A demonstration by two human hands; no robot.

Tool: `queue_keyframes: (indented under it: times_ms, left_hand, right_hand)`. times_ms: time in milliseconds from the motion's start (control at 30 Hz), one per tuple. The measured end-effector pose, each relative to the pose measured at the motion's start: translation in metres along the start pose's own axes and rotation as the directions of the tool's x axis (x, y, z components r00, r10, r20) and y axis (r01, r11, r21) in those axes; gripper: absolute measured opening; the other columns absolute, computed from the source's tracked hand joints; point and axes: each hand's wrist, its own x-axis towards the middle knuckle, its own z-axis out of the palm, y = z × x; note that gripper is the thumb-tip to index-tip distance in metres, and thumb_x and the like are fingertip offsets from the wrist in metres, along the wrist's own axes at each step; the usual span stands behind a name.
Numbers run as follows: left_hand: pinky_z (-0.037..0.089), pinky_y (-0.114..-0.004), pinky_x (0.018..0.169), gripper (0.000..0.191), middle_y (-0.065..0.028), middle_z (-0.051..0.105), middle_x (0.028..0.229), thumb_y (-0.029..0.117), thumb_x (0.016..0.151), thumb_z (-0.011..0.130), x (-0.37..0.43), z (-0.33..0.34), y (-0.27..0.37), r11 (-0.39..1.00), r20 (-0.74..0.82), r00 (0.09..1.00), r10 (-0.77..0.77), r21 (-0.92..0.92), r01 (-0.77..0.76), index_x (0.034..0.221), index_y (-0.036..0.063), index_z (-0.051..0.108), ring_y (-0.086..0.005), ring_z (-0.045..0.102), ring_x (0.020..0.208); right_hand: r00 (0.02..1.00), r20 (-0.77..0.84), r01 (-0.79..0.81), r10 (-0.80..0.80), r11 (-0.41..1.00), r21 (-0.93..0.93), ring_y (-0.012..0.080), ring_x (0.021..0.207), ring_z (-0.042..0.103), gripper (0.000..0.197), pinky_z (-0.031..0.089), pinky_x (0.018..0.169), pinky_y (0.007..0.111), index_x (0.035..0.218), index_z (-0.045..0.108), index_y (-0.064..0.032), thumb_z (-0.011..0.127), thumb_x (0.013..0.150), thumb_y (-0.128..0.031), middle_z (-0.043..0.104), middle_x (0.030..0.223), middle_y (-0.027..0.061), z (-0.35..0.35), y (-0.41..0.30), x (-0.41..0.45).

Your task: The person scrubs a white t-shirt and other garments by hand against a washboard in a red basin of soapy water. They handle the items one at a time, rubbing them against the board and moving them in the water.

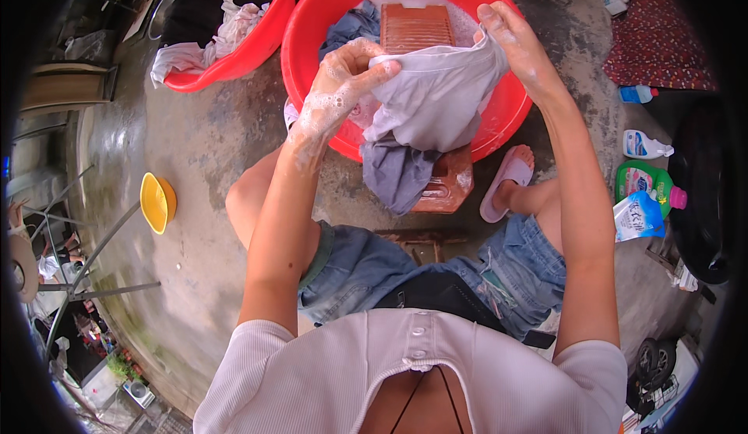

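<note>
Between my two hands a wet, pale garment [435,98] is stretched by its edge. My left hand [356,71], covered in suds, pinches one end between thumb and fingers. The other end is gripped by my right hand [505,36], also soapy. Below the pale cloth hangs or lies a dark grey-blue cloth [397,171], partly over the lower end of a brown washboard [418,28]. That board leans across a large red plastic basin [310,19] of sudsy water. Blue cloth [353,25] lies inside the basin, left of the board. The garment hides part of the board.
A second red basin [234,71] with black and white clothes stands at the upper left. A yellow bowl [158,203] sits on the concrete floor. On the right are a green detergent bottle [643,183], a blue-white pouch [640,218] and a white spray bottle [646,145].
</note>
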Motion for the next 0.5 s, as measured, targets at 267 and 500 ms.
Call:
queue_keyframes:
  times_ms: [267, 500]
  left_hand:
    - [0.045, -0.021, 0.063, 0.017, -0.0006, 0.057, 0.072, 0.02, 0.084, 0.056, 0.001, 0.012, 0.004, 0.816, 0.088, 0.991, -0.102, -0.562, 0.134, 0.088, 0.0042, 0.056, -0.0092, 0.055, 0.067]
    - [0.046, -0.027, 0.064, 0.02, -0.002, 0.053, 0.076, 0.03, 0.089, 0.046, 0.014, 0.07, -0.027, 0.244, 0.224, 0.972, 0.074, -0.949, 0.201, 0.085, 0.0117, 0.051, -0.014, 0.052, 0.065]
  right_hand:
    - [0.989, 0.147, 0.024, -0.007, 0.993, -0.117, 0.0149, 0.083, 0.058, 0.024, 0.044, 0.075, 0.028, 0.088, 0.051, -0.0077, 0.062, 0.079, -0.027, 0.061, 0.082, 0.006, 0.008, 0.007, 0.007]
    - [0.564, 0.165, 0.665, -0.809, 0.327, -0.671, 0.0174, 0.044, 0.051, 0.018, 0.043, 0.041, 0.027, 0.063, 0.053, -0.012, 0.065, 0.071, -0.023, 0.049, 0.052, 0.002, 0.094, -0.009, -0.019]
